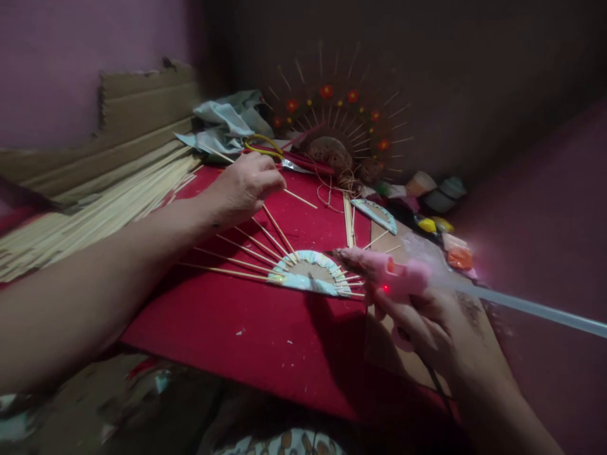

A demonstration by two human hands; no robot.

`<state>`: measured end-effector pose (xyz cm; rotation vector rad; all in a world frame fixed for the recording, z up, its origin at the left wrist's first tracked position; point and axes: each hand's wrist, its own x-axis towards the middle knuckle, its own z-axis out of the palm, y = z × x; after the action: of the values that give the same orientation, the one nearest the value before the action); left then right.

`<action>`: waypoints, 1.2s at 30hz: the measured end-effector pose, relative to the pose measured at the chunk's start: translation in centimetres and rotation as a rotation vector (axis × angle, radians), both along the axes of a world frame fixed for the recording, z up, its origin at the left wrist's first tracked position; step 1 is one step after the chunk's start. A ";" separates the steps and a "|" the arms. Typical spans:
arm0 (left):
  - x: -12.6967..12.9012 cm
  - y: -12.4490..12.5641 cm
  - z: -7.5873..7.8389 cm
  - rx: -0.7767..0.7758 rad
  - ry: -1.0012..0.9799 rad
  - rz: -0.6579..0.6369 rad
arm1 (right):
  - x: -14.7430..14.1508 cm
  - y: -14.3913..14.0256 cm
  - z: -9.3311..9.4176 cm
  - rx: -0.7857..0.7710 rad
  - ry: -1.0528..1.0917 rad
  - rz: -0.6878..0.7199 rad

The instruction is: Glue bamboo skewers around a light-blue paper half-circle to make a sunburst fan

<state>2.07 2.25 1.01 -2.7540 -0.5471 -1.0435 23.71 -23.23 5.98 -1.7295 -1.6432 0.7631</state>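
In the head view, my left hand (253, 180) is closed around a thin wooden stick (300, 198), whose end sticks out past the fingers above the red board. My right hand (427, 322) grips a pink hot glue gun (391, 270) with a red light lit and a long clear glue stick (526, 304) running out of its back. The nozzle points left, just over the right side of a half-ring (308, 284) wrapped in pale blue patterned material. Several sticks (234, 261) fan outward from the half-ring's curved edge on both sides.
A heap of loose sticks (118, 189) lies at the left by torn cardboard (147, 98). Yellow-handled scissors (294, 165) and crumpled fabric (227, 120) are behind my left hand. A flower-decorated fan piece (327, 91) stands at the back. Another half-ring (377, 215) lies right on the red board (227, 335).
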 end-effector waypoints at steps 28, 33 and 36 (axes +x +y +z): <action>0.8 -2.5 0.2 0.023 0.142 0.140 | -2.0 2.7 -3.0 0.038 -0.002 0.088; 0.9 -2.6 0.2 -0.021 0.140 0.138 | -2.2 2.6 -2.5 0.056 0.015 0.127; 0.9 -2.6 0.2 -0.037 0.137 0.141 | -1.9 2.3 -2.5 0.075 0.016 0.141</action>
<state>3.02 -0.35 1.19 -2.7453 -0.7345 -0.8143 21.83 -20.90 3.47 -1.5645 -1.7748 0.7679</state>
